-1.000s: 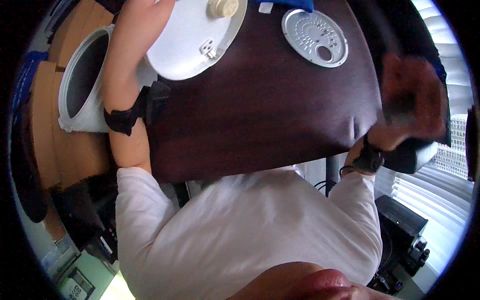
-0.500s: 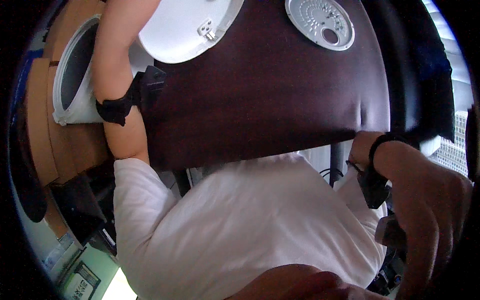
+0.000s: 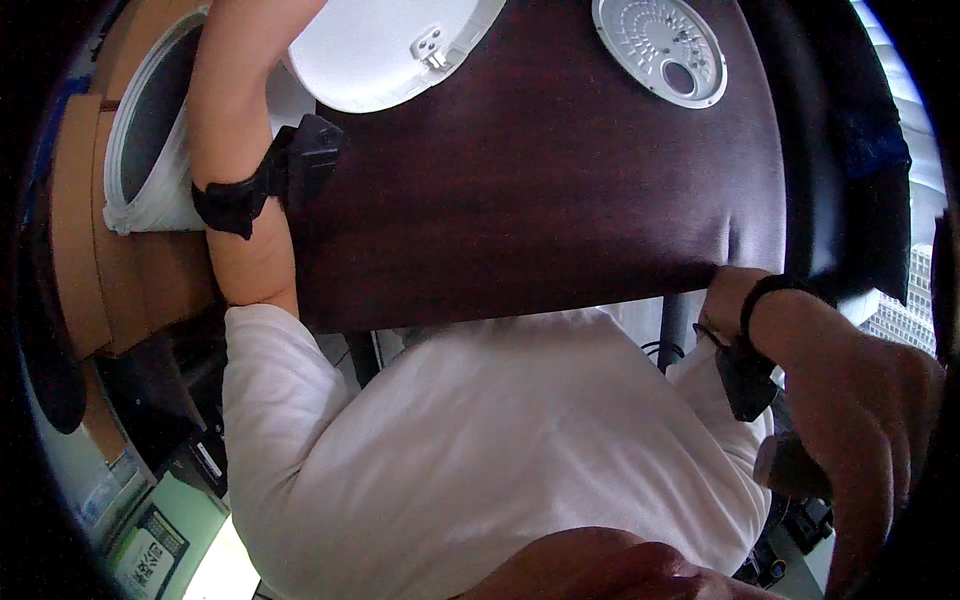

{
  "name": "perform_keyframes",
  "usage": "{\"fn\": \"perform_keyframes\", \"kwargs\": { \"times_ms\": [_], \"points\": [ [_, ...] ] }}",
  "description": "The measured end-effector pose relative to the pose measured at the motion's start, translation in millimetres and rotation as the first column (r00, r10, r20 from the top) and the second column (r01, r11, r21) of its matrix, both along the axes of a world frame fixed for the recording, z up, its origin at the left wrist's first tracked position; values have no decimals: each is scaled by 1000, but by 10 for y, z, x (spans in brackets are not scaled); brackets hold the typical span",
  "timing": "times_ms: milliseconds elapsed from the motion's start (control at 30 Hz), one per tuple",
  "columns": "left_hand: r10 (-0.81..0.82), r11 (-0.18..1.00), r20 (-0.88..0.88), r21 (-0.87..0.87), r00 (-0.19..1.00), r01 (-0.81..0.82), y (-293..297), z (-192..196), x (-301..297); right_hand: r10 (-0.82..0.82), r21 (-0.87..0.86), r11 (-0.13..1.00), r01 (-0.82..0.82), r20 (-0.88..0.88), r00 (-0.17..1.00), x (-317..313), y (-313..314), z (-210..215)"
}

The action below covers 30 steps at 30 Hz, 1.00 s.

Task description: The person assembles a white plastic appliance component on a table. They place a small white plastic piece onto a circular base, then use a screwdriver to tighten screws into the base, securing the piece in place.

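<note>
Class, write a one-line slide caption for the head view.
Silver disc on a dark table, left forearm beside a white round part, right hand beyond the near right corner.

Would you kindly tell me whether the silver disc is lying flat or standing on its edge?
Lying flat: the silver disc rests on the dark table, its broad patterned face turned upward.
</note>
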<state>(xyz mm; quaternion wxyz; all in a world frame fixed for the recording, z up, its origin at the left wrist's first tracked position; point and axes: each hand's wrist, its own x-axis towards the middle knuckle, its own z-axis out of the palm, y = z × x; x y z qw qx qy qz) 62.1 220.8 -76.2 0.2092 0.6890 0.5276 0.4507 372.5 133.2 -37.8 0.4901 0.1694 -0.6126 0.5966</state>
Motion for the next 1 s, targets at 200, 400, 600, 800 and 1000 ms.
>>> {"fn": "perform_keyframes", "kwargs": {
  "times_ms": [200, 400, 600, 800, 1000],
  "points": [
    [110, 994, -65, 13, 992, -110, -141, 83, 146, 23, -26, 999, -23, 24, 999, -42, 35, -60],
    [71, 957, -380, 285, 922, 44, 30, -112, -172, 49, -26, 998, -49, 33, 998, -51, 73, -59],
    [251, 968, -169, 18, 953, -252, -313, 193, 319, 55, -25, 998, -54, 39, 998, -38, 79, -53],
    [269, 952, -158, 195, 950, -237, -152, -63, 144, 72, -42, 997, -70, 58, 996, -34, 84, -76],
    [222, 973, -210, -9, 952, -229, 46, -101, -175, 98, -62, 994, -93, 86, 991, -80, 113, -102]
  ]
}}
